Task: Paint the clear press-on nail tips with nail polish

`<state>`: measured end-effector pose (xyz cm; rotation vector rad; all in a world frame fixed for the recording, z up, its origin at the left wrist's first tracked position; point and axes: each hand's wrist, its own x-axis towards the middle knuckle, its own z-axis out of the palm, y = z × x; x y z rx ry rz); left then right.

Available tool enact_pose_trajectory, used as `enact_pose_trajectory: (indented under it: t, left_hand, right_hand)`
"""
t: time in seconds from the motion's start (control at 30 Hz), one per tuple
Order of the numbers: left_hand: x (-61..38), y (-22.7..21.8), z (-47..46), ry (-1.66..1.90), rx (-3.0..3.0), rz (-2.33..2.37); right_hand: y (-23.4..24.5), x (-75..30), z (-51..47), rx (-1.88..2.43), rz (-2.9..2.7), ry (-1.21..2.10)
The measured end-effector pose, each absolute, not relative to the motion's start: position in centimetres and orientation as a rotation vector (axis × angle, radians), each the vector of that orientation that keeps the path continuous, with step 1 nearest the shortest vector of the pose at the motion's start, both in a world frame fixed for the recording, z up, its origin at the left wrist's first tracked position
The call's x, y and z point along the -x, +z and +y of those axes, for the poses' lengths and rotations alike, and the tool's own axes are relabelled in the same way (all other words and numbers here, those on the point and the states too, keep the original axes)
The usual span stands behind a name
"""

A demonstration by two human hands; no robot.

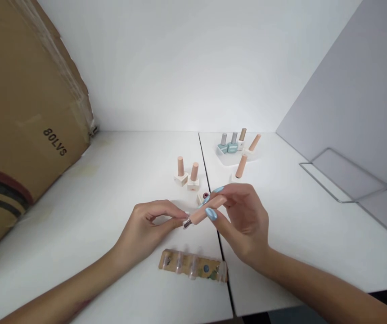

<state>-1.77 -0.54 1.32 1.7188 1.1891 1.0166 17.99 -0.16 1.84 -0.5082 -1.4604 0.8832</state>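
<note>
My right hand (244, 220), its nails painted pale blue, holds the long peach cap of a nail polish brush (209, 210). The brush end points down and left, right at the fingertips of my left hand (156, 222). Those fingers are closed in a pinch on a small clear nail tip (187, 217), mostly hidden by the fingers and brush. Behind my right fingers stands an uncapped nail polish bottle (200, 198) with a dark neck, partly covered. Below the hands lies a cardboard strip (198, 264) bearing several clear nail tips.
Two peach-capped bottles (193, 182) stand behind the hands, and another peach-capped bottle (240, 168) is to the right. A clear tray (227, 159) holds several polish bottles. A large cardboard box (28, 112) fills the left. A wire frame (345, 180) is at the right panel.
</note>
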Motion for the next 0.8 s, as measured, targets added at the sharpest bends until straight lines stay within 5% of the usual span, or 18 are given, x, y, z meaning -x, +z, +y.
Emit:
enact_pose_trajectory:
  t: [0.8]
  left_hand:
    - [1.99, 1.24, -0.5, 1.051, -1.812, 1.212]
  right_hand:
    - [2.02, -18.16, 0.05, 0.546, -1.424, 0.846]
